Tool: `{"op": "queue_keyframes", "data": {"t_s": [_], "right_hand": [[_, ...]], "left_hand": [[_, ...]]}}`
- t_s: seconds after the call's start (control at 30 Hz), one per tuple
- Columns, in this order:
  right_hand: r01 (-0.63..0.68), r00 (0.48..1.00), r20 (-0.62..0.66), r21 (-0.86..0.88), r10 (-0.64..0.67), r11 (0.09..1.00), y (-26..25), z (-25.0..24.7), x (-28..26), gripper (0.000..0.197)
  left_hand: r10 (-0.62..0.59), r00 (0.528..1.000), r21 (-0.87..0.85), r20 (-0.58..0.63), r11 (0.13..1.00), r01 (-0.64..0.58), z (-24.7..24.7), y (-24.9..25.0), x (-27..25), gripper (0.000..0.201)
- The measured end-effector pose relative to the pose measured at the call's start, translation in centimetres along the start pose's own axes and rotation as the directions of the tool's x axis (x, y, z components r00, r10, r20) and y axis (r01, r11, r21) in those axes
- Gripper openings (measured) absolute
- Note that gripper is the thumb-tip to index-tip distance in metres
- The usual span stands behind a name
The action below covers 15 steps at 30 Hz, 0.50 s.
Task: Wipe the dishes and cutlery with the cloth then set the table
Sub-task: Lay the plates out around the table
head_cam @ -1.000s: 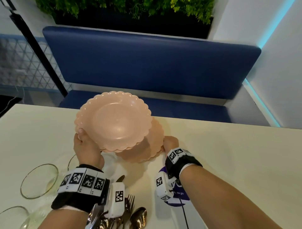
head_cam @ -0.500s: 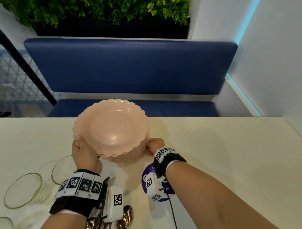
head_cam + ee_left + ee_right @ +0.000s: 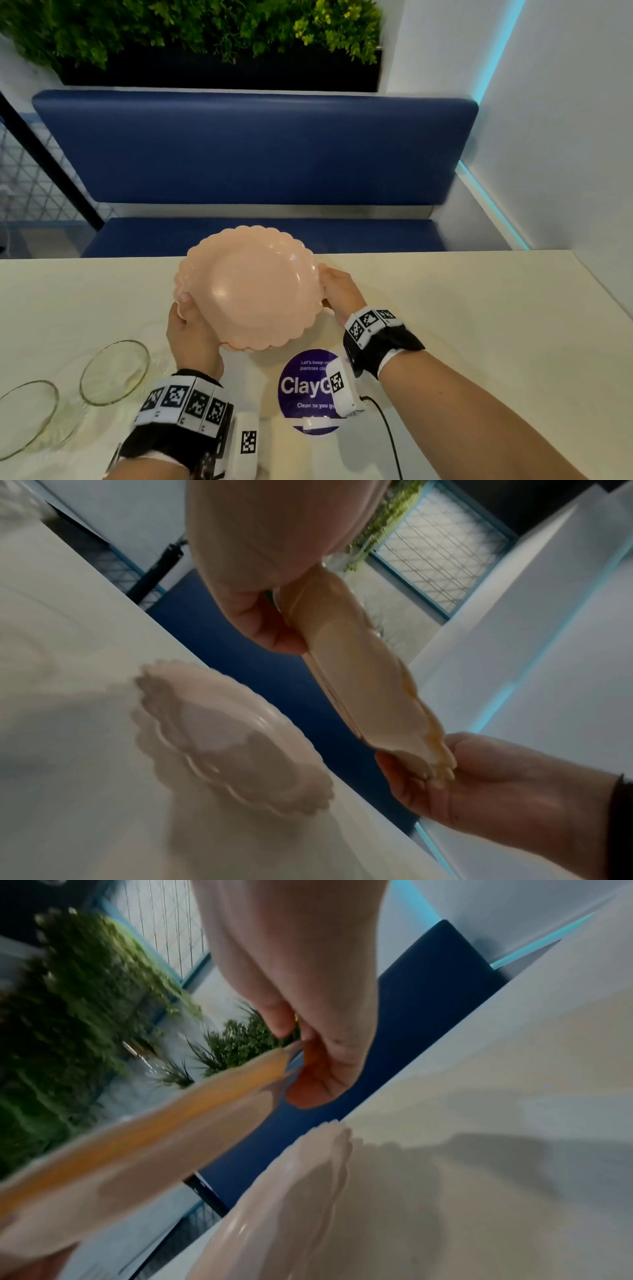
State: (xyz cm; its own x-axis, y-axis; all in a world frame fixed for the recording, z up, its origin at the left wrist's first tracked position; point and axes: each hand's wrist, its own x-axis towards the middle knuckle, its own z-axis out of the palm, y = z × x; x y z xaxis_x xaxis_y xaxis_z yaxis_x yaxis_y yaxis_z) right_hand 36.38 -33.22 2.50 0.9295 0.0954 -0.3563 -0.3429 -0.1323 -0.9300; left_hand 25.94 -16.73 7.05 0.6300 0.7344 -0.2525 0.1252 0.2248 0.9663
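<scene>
From the head view, the left hand [image 3: 191, 329] and the right hand [image 3: 337, 291] each curl round opposite edges of a scalloped pink plate [image 3: 251, 287], lifted above the desk [image 3: 479, 325] toward its far edge. A second pink plate lies under it, mostly hidden here. Two glass bowls [image 3: 114, 371] sit near left, and a purple round sticker [image 3: 310, 390] lies near centre. No cloth shows and no place is laid, so I judge the task early: wiping and setting are nearly all left. The right half of the desk offers wide room; the far edge drops to a blue bench [image 3: 253, 150] just beyond the plate.

From the left wrist view, the lifted plate shows edge-on, thumb and fingers [image 3: 267, 626] of the left hand pinching one rim, the right hand holding the opposite rim. The second plate [image 3: 232, 739] rests flat on the desk below, clear of the lifted one, close to the far edge.

From the right wrist view, blurred, the right hand pinches the plate's rim, the second plate beneath; any setting-down has to stay short of that edge.
</scene>
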Motion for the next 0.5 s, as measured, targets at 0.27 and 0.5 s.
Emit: {"op": "queue_keyframes", "data": {"t_s": [0.27,0.5], "right_hand": [[-0.151,0.974,-0.133,0.217,0.183,0.964,1.3,-12.1,-1.8,0.019],[-0.29,0.789,-0.493,0.23,0.368,0.929,4.8,-24.5,-1.7,0.016]], "left_hand": [[-0.03,0.993,0.067,0.113,0.997,0.022,5.5,-0.9,-3.8,0.05],[-0.118,0.991,0.118,0.068,0.987,0.11,7.5,-4.3,-5.8,0.06]]}}
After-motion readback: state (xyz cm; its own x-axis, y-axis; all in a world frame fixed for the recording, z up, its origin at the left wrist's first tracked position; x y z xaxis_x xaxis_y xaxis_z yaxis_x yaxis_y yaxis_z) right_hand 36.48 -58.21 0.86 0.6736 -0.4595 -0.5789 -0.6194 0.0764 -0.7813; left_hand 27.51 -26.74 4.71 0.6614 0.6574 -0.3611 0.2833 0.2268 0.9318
